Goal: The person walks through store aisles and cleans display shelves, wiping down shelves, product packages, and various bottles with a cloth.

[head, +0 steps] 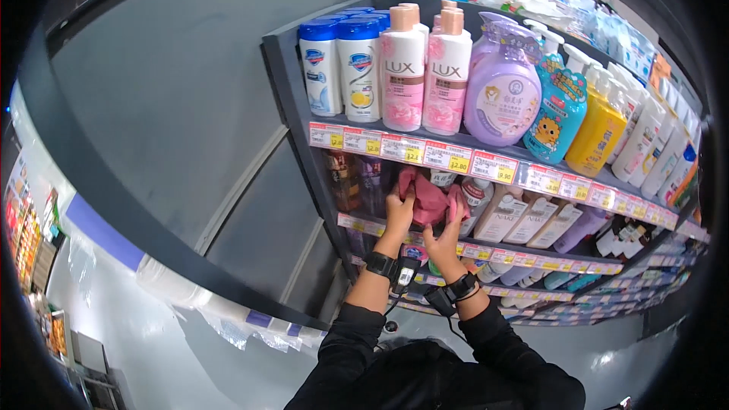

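A crumpled dark pink cloth (430, 203) is held between both hands, in front of the second shelf. My left hand (400, 212) grips its left part, with thumb and fingers on the fabric. On its right side, my right hand (446, 234) pinches a fold of the cloth. Behind the cloth stand bottles, partly hidden, among them a bottle with a red and white label (475, 196). Dark bottles (373, 185) are to the left of my left hand. Black devices are strapped to both wrists.
Above the hands, the upper shelf holds white bottles with blue caps (359, 68), Lux bottles (403, 77), a purple pump bottle (504, 94) and a yellow pump bottle (597, 131). A price-label rail (413, 151) edges it. Cream bottles (501, 215) stand right of the hands. A grey panel (171, 68) is at left.
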Tool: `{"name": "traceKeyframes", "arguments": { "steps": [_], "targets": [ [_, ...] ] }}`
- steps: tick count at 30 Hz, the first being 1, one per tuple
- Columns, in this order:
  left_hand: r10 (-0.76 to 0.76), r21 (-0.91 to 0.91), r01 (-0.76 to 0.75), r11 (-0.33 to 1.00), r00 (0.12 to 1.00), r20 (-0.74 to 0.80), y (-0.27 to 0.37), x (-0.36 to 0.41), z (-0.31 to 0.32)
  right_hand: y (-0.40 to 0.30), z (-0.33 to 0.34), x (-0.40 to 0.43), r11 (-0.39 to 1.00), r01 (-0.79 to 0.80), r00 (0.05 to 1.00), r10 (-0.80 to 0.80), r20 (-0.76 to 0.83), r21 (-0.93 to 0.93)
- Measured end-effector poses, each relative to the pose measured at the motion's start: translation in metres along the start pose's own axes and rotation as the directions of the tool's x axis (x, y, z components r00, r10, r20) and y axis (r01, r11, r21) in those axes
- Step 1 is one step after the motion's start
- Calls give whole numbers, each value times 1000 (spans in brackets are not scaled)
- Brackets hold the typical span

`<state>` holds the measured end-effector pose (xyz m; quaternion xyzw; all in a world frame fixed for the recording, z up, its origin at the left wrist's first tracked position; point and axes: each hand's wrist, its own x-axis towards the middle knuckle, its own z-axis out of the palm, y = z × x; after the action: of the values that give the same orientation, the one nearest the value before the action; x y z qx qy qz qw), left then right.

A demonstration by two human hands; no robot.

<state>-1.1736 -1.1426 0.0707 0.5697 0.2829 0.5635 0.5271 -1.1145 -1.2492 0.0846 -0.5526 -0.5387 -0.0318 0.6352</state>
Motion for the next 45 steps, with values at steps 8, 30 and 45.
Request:
{"name": "traceKeyframes", "arguments": {
  "steps": [8,30,45],
  "targets": [
    [19,442,-39,896,999,49,-38,-25,-11,27,1,-52,981,-190,971,182,155,41],
    [-78,25,78,997,997,-16,39,-61,-61,22,-52,-26,896,-341,911,240,336,285],
    [-432,-801,366,475,889,150,-23,-124,-51,-22,-43,-21,270,-796,604,309,735,541]
  ]
}}
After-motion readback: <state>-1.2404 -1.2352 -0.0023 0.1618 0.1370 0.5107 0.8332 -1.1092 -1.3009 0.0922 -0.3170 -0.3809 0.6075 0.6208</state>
